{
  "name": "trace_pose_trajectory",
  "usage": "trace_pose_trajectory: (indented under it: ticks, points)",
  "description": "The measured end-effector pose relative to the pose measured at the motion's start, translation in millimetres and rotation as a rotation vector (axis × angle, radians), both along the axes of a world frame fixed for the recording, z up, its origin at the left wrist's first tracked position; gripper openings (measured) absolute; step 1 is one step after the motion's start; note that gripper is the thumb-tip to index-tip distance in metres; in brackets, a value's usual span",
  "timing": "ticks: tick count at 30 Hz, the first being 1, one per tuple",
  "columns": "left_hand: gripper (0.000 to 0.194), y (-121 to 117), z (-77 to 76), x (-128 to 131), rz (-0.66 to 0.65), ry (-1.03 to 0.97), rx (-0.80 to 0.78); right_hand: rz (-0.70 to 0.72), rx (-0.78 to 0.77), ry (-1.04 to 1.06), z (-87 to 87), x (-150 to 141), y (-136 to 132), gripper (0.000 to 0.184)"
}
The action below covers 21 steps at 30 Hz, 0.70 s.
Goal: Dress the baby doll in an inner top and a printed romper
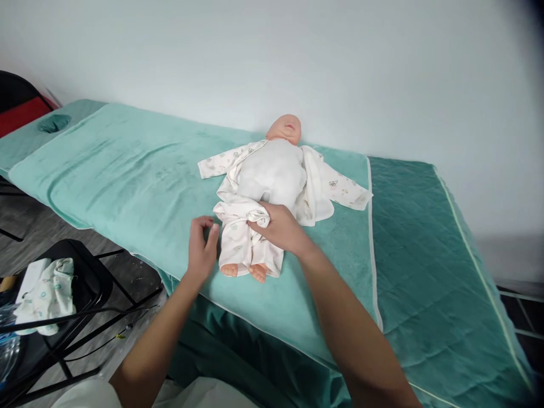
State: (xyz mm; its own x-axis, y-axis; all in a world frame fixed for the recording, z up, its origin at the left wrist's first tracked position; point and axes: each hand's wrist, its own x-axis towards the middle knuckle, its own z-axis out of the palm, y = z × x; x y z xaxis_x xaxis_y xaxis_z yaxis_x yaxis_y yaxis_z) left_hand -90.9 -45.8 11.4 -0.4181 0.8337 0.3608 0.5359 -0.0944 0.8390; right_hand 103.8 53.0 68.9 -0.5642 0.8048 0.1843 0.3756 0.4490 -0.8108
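Observation:
A baby doll (276, 173) lies on its back on a teal towel (140, 181) spread over a padded table. It wears a white printed top (317, 190) that lies spread wide on both sides, and matching trousers (238, 238) with bare feet sticking out. My right hand (278, 226) is closed on the bunched waistband of the trousers at the doll's belly. My left hand (202, 246) hovers just left of the trouser leg with curled, parted fingers and holds nothing.
The darker green quilted table cover (425, 255) shows at the right, with a white wall behind. A black stool (80, 283) at lower left carries folded printed baby clothes (46, 294). A face hole (54, 123) sits at the table's far left end.

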Motion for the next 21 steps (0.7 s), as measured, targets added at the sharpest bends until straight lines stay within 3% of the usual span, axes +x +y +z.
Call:
trace_pose_trajectory:
  ticks: [3, 5, 13, 16, 21]
  points:
    - [0.027, -21.0, -1.2, 0.1, -0.193, 0.207, -0.113, -0.013, -0.011, 0.011, -1.7, -0.4, 0.5, 0.017]
    - [0.032, -22.7, -1.9, -0.6, -0.233, 0.309, -0.167, -0.009, -0.022, 0.008, -1.8, -0.5, 0.6, 0.019]
    - [0.029, 23.9, -3.3, -8.2, -0.092, 0.571, -0.067, 0.108, -0.274, 0.125, 11.7, 12.4, 4.0, 0.042]
    - [0.02, 29.5, -0.3, -11.3, -0.123, 0.392, 0.073, 0.132, -0.405, 0.181, 13.7, 25.7, 11.0, 0.039]
    - [0.015, 54.1, 7.4, -22.5, -0.028, -0.092, 0.17, -0.008, -0.51, 0.325, 6.1, 44.8, 22.1, 0.052]
